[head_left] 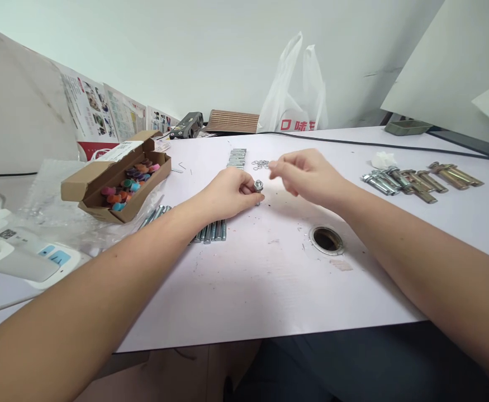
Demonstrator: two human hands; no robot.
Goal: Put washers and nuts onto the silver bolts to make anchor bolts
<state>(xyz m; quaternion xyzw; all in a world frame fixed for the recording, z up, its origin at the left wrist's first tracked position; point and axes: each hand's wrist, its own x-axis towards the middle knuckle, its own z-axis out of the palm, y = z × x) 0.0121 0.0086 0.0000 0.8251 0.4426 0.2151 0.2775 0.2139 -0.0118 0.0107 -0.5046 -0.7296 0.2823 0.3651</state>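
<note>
My left hand (233,192) is closed, thumb and fingers pinching an upright bolt (258,185) with its nut end up, just above the white table. To its right, my right hand (305,174) has its thumb and forefinger pressed together. Whatever is between those fingertips, if anything, is too small to make out. Several small ring washers (261,164) lie just beyond the fingertips. Behind my left hand is a row of silvery metal sleeves (237,158). Several silvery bolts (213,231) lie under my left wrist, partly hidden by the forearm.
On the left, a cardboard box (133,204) holds colourful caps beside plastic wrap and a white power strip (60,257). Finished-looking anchor bolts (420,181) lie at right. A round cable hole (327,240) opens near my right forearm. A white plastic bag (292,95) stands behind.
</note>
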